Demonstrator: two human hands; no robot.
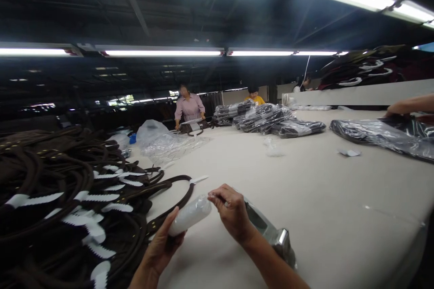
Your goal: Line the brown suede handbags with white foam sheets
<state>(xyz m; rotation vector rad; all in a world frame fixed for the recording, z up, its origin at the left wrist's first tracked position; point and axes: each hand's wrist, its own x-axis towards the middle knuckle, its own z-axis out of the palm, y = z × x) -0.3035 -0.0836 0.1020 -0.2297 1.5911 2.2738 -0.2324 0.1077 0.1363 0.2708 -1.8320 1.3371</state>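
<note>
Near the bottom centre, my left hand (165,239) is wrapped round a whitish roll in clear plastic (190,215), which tilts up to the right. At the roll's upper right end my right hand (232,210) is closed, its thumb and fingertips pinched on a bit of the clear plastic. Under and beyond my right forearm lies a grey metal and plastic tool (283,241), partly hidden by the arm. Dark brown bags (50,158) with looped handles and white tags (101,197) are heaped to the left of my hands.
Plastic-wrapped dark bundles (264,116) lie across the pale table (305,180). Clear plastic sheeting (152,137) is bunched at back left. Two people (190,107) are behind the table. Another person's arm (412,104) reaches in at right over a wrapped bundle (376,133).
</note>
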